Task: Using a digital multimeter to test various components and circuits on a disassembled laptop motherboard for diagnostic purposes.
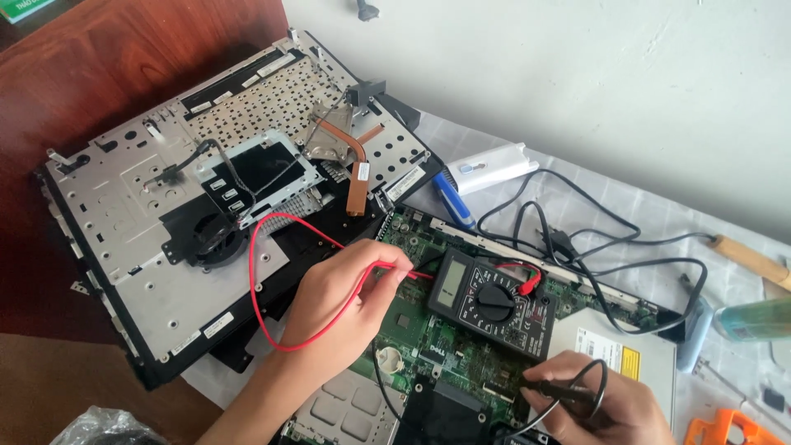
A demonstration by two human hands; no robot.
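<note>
- Your left hand [342,297] is pinched shut on the red probe [401,268], tip aimed at the green motherboard [428,346], just left of the multimeter [493,301].
- Your right hand [606,404] is closed around the black probe [554,386], pressing it onto the board just below the multimeter's lower right corner.
- The multimeter itself sits right on the motherboard, tilted, grey screen at its left end and the black dial in the middle.
- The red lead [262,280] loops way out left of the multimeter, over the stripped laptop chassis [148,247], then comes back to plug in near the dial.
- Silver optical drive [614,350] is just right of the multimeter, touching the board's edge.
- Up and left of the multimeter there's a copper heat pipe [356,169] lying on the chassis, plus a round black fan [216,235] further left.
- Above it, a blue-handled brush [453,200] and a white rectangular gadget [492,168]; black cables [593,239] tangle off to the upper right.
- Orange tool [725,430] sits far lower right.
</note>
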